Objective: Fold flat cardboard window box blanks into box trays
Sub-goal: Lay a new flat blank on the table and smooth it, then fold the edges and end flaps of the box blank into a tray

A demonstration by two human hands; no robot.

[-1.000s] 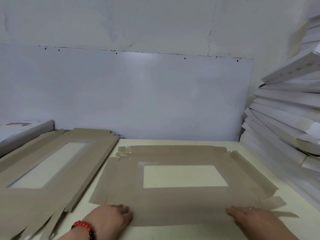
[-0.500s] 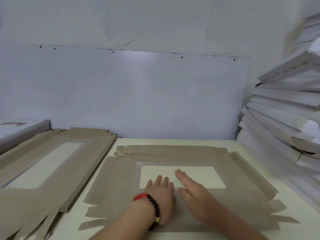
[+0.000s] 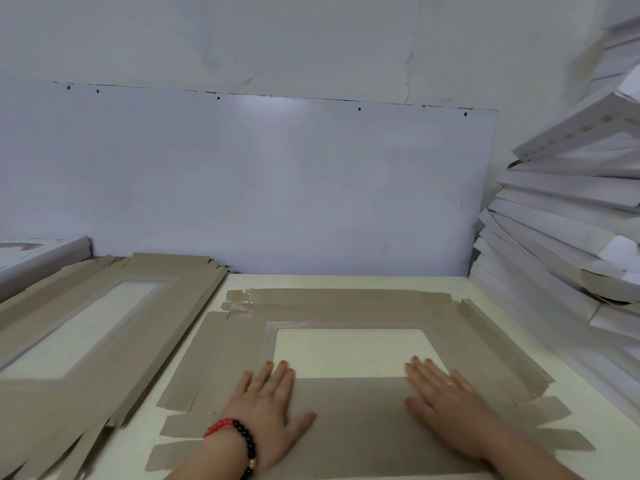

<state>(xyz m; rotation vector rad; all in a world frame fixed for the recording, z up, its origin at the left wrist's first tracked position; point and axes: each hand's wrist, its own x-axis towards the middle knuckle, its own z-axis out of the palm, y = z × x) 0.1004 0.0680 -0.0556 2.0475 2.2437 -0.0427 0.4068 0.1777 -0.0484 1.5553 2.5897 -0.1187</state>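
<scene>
A flat brown cardboard blank point(image 3: 346, 308) with a rectangular window point(image 3: 349, 351) lay on the cream table point(image 3: 346, 281), its long sides running left to right. Its near panel point(image 3: 349, 410) had been folded over onto the blank, so that the panel's far edge covered the near part of the window. The left hand point(image 3: 268, 407) lay flat on the left end of this folded panel, fingers straight and slightly spread, pressing down and gripping nothing; its fingertips reached the near left corner of the window. A bracelet point(image 3: 239, 439) of red and black beads sat on that wrist. The right hand point(image 3: 446, 407) lay flat on the right end of the same panel, fingers likewise straight and spread, grasping nothing. The two hands were well apart, with bare panel between them. Narrow side flaps point(image 3: 180, 424) of the blank stuck out on the table to the left and right of the hands.

To the left, a pile of flat blanks point(image 3: 114, 327) of the same kind rested at an angle, with a white box point(image 3: 38, 254) beyond it at the far left. On the right, a leaning stack of white folded boxes point(image 3: 561, 223) rose beside the table. A pale board point(image 3: 263, 181) stood against the wall at the far edge.
</scene>
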